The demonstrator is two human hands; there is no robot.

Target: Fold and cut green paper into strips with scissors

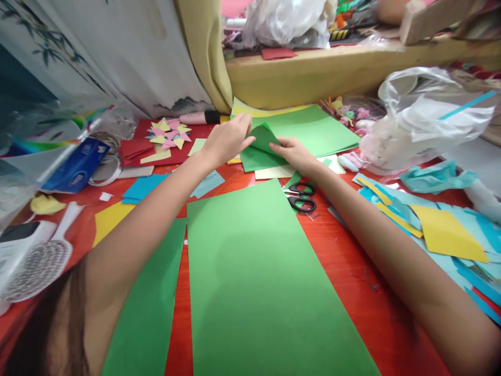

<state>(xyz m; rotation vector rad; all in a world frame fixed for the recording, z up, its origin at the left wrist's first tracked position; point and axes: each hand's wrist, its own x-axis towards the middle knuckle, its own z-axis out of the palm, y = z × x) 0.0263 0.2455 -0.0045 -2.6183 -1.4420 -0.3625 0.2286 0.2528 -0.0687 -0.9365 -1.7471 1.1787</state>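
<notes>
One large green sheet (254,292) lies nearest, flat on the red surface (329,237). Scissors (293,199) rest just beside its far right corner, in neither hand. Beyond, a small green piece (264,139) is held tilted. Right hand (295,154): fingers nearly together, pinching its right edge. Left hand (227,140): fingers curled at its left edge; cannot tell whether they grip. Step in hand, as judged: handling or folding the small green piece, not cutting. Next move likely calls for lining up its edges under a steady right-hand hold. Behind lies lighter green paper (317,128).
</notes>
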